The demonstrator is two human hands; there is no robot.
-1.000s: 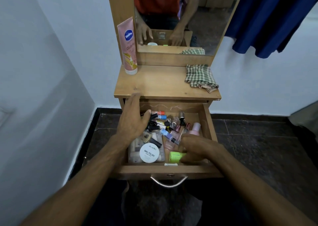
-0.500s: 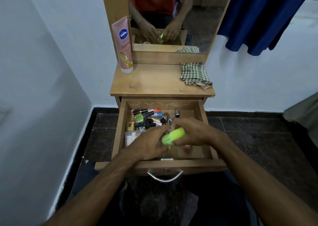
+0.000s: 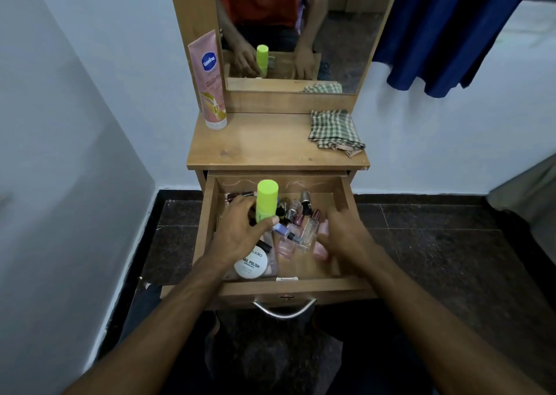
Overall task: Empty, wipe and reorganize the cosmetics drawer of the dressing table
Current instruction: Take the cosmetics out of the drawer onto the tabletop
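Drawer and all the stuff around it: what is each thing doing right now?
Drawer: pulled open, still full of cosmetics.
Green bottle: upright, lifted in the left hand.
Right hand: open, reaching into the drawer, holding nothing.
Nail polish jar: lid on, lying in the drawer.
Pink tube: standing cap-down on the tabletop.
Checked cloth: crumpled, unused.

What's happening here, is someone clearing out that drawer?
Yes, it looks that way. A person sits before a small dressing table with its drawer pulled open. The left hand grips a lime green tube upright above the drawer. The right hand, fingers spread, reaches toward the small bottles in the drawer, which is full of cosmetics. A checked cloth and a pink lotion tube sit on the tabletop.
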